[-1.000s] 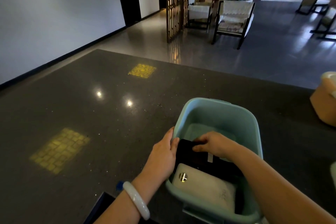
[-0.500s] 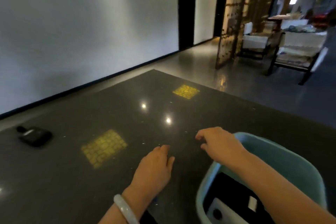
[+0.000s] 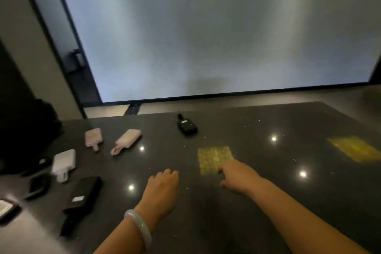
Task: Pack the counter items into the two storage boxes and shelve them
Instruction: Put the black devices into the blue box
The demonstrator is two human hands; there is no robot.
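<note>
Items: two pink packs [image 3: 93, 137] [image 3: 128, 140] | black device [image 3: 187, 126] | counter [image 3: 268, 202]

Glossy speckled stone counter [image 3: 257, 202]; matt black device [image 3: 187, 126].

Dim, motion-blurred frame; ceiling lights glare as bright spots on the glossy counter [image 3: 237, 202]; wide-angle bending at the edges.

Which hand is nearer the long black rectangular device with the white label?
Left. The left hand hovers just right of the long black rectangular device; the right hand is farther right, beyond the left.
</note>
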